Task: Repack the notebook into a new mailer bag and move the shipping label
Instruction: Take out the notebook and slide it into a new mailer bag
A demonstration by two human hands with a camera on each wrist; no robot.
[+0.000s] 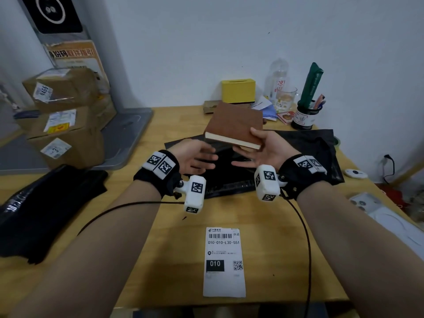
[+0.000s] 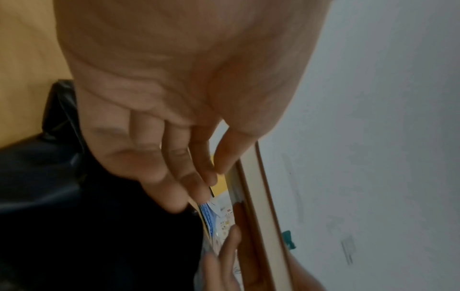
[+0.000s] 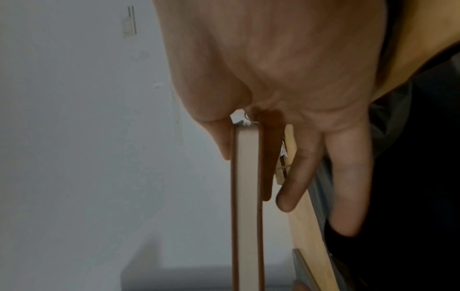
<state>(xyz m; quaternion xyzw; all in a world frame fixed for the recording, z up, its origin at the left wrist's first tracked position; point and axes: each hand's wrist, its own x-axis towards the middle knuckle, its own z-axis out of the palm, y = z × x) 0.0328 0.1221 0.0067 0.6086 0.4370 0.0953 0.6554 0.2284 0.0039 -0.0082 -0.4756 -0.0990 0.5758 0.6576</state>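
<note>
My right hand holds a brown notebook by its near right corner, thumb on the cover and fingers underneath, lifted above the table. The right wrist view shows the notebook edge-on, pinched in that hand. My left hand is open beside the notebook's near edge, fingers loosely extended; in its wrist view the hand is close to the notebook, but contact is unclear. A black mailer bag lies flat under both hands. The white shipping label lies on the table close to me.
A crumpled black bag lies at the right and a stack of black mailers at the left. Cardboard boxes are piled at far left. A yellow box, glass and pen cup line the back; a phone lies right.
</note>
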